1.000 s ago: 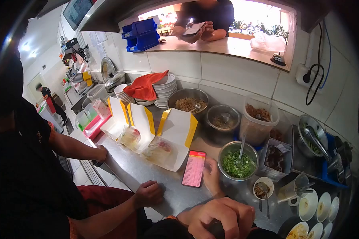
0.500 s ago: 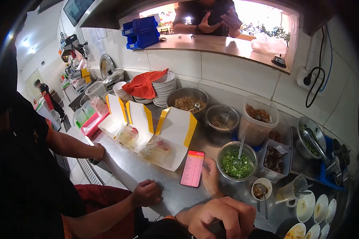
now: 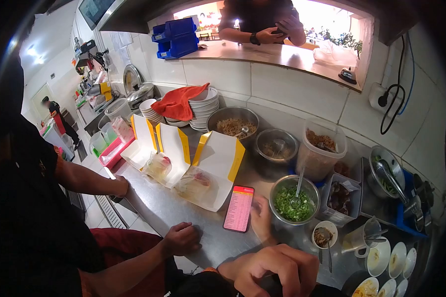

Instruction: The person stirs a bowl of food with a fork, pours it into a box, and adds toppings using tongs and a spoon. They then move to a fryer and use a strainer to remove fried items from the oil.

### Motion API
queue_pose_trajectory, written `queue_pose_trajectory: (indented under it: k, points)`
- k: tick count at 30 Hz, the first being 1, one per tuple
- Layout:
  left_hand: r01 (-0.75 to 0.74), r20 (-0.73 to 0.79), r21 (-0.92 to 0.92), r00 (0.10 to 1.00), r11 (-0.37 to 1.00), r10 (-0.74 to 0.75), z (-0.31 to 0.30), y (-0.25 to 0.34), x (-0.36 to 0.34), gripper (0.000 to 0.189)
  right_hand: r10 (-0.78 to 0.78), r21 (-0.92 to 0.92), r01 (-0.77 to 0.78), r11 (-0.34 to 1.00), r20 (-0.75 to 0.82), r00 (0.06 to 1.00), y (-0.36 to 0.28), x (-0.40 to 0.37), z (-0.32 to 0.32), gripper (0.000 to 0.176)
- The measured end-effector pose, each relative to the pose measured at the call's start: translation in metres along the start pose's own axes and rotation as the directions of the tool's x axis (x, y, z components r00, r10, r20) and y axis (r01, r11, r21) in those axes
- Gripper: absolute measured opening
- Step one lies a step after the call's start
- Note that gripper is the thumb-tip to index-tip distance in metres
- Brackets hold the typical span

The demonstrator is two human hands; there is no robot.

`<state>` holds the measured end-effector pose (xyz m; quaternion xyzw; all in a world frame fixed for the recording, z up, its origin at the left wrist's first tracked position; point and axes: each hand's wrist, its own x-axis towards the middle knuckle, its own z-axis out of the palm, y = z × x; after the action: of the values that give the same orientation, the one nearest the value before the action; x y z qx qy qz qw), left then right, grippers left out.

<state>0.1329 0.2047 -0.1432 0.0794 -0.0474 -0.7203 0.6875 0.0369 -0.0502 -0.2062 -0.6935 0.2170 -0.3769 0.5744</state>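
Note:
My left hand (image 3: 278,270) is at the bottom centre, its fingers bent downward over my right forearm; what lies under the fingertips is hidden. Beyond it, my right hand (image 3: 260,218) rests on the steel counter, loosely curved, against the right edge of a phone (image 3: 239,208). The phone lies face up, lit with a pink and white list under a red header. To the right of that hand stands a metal bowl of chopped green onion (image 3: 293,202) with a spoon in it. Left of the phone, open takeaway boxes (image 3: 214,198) hold clear plastic bags.
At left, a co-worker in black rests one hand (image 3: 182,238) at the counter edge. Metal bowls of cooked food (image 3: 233,121), stacked white bowls (image 3: 203,110) and a red cloth (image 3: 181,102) line the wall. Food tubs (image 3: 322,148) and small dishes (image 3: 379,257) stand right.
The person behind the serving window has brought their hands together around a small dark object. My hands and the phone stay where they were.

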Motion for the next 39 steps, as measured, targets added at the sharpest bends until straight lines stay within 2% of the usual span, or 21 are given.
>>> queue_pose_trajectory:
  k: [3,7,10,13,16,18,21,23,26,29,33,39]
  points:
    - [-0.003,-0.087,-0.016,0.996,1.000,0.001,-0.009,0.009,-0.012,0.028,-0.009,0.020,0.010,1.000,-0.008,1.000,0.003,0.000,0.001,0.034]
    - [-0.021,-0.407,-0.013,0.913,1.000,0.014,0.001,0.011,-0.014,0.029,0.000,0.008,0.000,1.000,-0.004,1.000,0.004,0.000,0.001,0.034]
    - [-0.093,-0.238,-0.311,0.971,0.946,0.017,-0.005,0.009,-0.014,0.031,-0.007,-0.006,0.007,1.000,0.002,1.000,0.004,0.000,0.000,0.034]
    - [-0.098,-0.246,-0.091,0.966,0.991,0.073,0.018,0.002,-0.006,0.028,-0.005,-0.016,0.005,1.000,0.012,1.000,0.002,0.001,0.000,0.034]
    - [-0.114,-0.041,0.154,0.992,0.981,0.121,0.063,-0.016,0.023,0.027,-0.016,-0.015,0.016,1.000,0.012,1.000,0.002,0.001,0.000,0.033]
    - [-0.184,0.153,0.310,0.978,0.933,0.142,0.097,-0.033,0.050,0.026,-0.014,-0.012,0.014,1.000,0.008,1.000,0.000,0.001,0.000,0.033]
    - [-0.374,0.456,0.440,0.876,0.817,0.156,0.147,-0.060,0.092,0.025,-0.023,0.012,0.023,1.000,0.003,1.000,0.008,0.001,0.001,0.034]
    - [-0.502,0.613,0.426,0.772,0.752,0.168,0.174,-0.072,0.113,0.024,-0.019,0.013,0.019,1.000,0.005,1.000,0.010,0.001,0.001,0.034]
    - [-0.628,0.752,0.330,0.626,0.705,0.205,0.195,-0.087,0.134,0.023,-0.005,0.028,0.004,1.000,0.010,1.000,0.013,0.000,0.001,0.035]
    - [-0.686,0.820,0.238,0.521,0.687,0.237,0.202,-0.093,0.144,0.022,0.002,0.004,-0.002,1.000,0.016,1.000,0.004,0.001,-0.001,0.035]
    - [-0.730,0.862,0.149,0.427,0.667,0.274,0.211,-0.096,0.152,0.020,0.008,0.002,-0.008,1.000,0.004,1.000,0.003,0.000,0.000,0.035]
    - [-0.765,0.883,0.070,0.346,0.640,0.317,0.222,-0.100,0.162,0.020,0.024,-0.006,-0.023,1.000,0.041,0.999,-0.002,0.001,-0.001,0.038]
